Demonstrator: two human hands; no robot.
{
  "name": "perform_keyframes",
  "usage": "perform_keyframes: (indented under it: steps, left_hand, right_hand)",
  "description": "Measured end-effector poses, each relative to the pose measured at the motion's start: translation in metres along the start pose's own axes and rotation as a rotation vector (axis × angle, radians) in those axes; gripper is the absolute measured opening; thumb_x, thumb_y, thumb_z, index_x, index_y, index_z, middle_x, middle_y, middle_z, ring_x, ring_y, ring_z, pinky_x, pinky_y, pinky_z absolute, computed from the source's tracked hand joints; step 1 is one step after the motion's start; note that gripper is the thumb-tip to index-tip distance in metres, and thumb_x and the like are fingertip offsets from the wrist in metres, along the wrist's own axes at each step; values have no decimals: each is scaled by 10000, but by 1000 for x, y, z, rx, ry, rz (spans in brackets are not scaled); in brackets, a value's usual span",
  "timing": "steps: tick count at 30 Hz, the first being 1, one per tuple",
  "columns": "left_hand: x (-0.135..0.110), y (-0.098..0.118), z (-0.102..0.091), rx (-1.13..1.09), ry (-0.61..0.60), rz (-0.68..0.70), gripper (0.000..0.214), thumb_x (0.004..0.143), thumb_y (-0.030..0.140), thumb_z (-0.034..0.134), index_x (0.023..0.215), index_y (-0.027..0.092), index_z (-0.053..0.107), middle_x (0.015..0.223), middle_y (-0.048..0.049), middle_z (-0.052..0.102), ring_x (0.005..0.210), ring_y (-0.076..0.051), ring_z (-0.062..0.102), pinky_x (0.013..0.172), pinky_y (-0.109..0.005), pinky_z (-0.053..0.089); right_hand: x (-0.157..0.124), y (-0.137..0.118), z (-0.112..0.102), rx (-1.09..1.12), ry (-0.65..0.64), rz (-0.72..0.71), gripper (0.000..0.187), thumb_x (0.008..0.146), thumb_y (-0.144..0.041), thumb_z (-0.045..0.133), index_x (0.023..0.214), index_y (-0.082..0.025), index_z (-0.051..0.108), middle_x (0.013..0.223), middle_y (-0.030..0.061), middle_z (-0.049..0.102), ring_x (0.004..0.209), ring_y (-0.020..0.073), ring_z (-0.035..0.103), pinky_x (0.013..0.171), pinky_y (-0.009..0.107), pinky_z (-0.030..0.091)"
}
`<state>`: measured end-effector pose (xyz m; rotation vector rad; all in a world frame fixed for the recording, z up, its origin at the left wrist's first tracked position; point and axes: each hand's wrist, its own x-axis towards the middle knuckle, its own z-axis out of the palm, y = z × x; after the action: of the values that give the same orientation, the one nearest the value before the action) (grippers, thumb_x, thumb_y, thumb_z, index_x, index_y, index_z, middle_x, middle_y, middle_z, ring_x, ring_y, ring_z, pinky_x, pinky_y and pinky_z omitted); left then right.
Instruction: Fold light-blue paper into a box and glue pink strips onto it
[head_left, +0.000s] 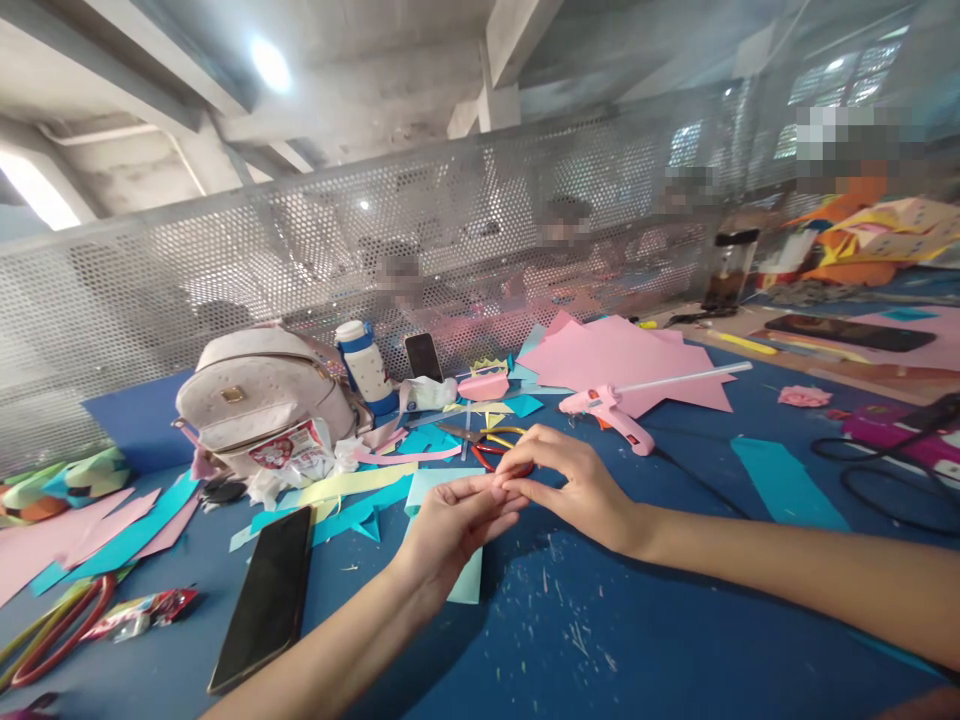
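My left hand (pixel 454 525) and my right hand (pixel 574 480) meet fingertip to fingertip above the blue table (pixel 645 620), both pinched on a small pink piece (pixel 501 482) that is too small to make out. Under the left hand lies a light teal paper sheet (pixel 469 580). Just behind the hands lie red-handled scissors (pixel 484 445) among paper strips. A pink glue gun (pixel 609 410) with a white glue stick lies to the right behind my right hand.
A black phone (pixel 266 595) lies at the front left. A pale backpack (pixel 259 395), a white-and-blue bottle (pixel 365 365) and pink sheets (pixel 619 355) sit at the back. Black cable (pixel 885 480) loops at right. A perforated metal screen (pixel 300 250) bounds the table; people sit beyond.
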<state>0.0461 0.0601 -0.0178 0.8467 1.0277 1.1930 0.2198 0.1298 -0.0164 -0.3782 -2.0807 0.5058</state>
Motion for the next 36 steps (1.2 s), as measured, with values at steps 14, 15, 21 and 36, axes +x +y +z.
perform_keyframes:
  steps: [14,15,21,36]
  left_hand:
    - [7,6,-3,-169,21,95,332,513,314,969,716,145,768,658,13,725,613,-60,680,631,-121,554]
    - [6,7,-2,-159,10,111,325,527,318,964,706,141,759,649,18,713,603,-53,665,629,-122,546]
    - [3,4,-2,-39,-68,160,352,631,374,910,650,100,690,549,1,660,487,-48,580,516,-141,477]
    - [-1,13,4,203,-126,170,312,659,357,881,680,92,719,659,-88,755,579,-160,725,500,-182,544]
  right_hand:
    - [1,3,-7,-216,-122,-354,461,1011,-103,368,1448,-231,439,1254,92,659,1132,166,608,902,341,509]
    - [0,1,-7,-159,-138,-335,489,1002,-95,364,1471,-230,405,1318,101,620,1200,168,573,954,351,496]
    - [-3,-8,-6,-14,-228,-303,546,963,-82,397,1494,-196,351,1445,112,518,1350,161,446,1108,355,398]
    - [-5,3,-4,25,-195,-174,497,996,-173,389,1486,-262,388,1465,65,523,1376,190,435,1140,417,359]
